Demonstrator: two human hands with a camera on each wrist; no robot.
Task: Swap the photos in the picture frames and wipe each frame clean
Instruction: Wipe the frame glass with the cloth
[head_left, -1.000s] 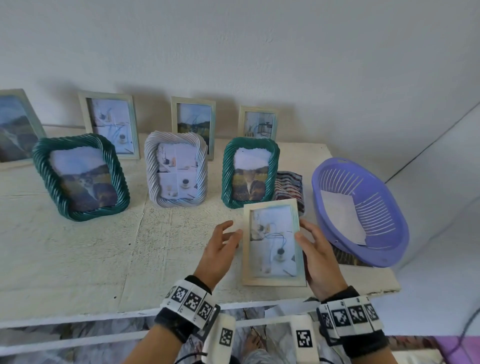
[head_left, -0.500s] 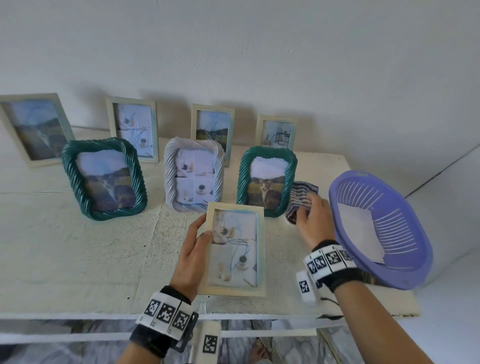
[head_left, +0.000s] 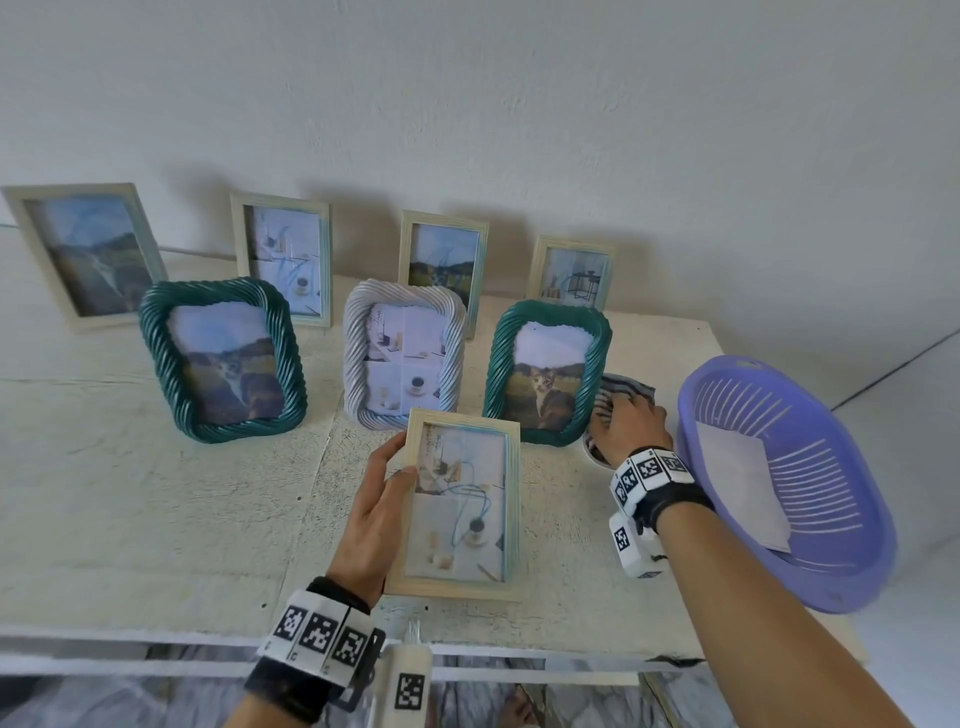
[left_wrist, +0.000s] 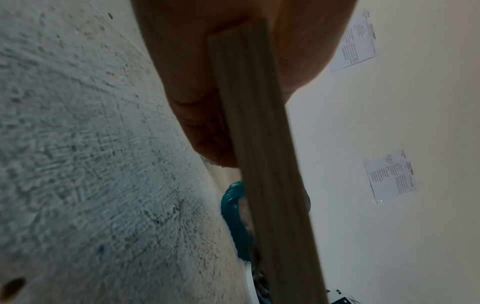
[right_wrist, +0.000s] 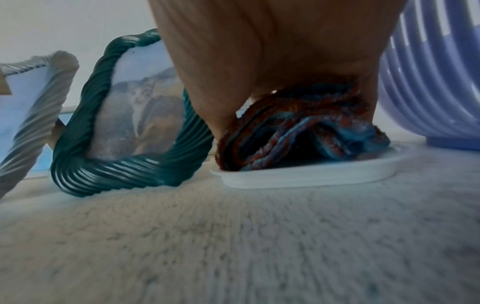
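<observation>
Wiping not yet begun: left hand (head_left: 375, 525) grips the wooden frame (head_left: 460, 505) near the table's (head_left: 130, 519) front edge, right hand (head_left: 626, 427) clasps the cloth (right_wrist: 298, 131) in its dish (right_wrist: 306, 174) toward the right edge.

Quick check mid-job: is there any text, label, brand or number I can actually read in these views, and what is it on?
No text can be read.
Two white printed paper sheets on the wall: lines of print, too small and blurred to read.
Black-and-white square marker tags on the wristbands: coded patterns only, no letters or numbers.
Photos in the picture frames, purple plastic basket, striped cloth: no writing visible.
</observation>
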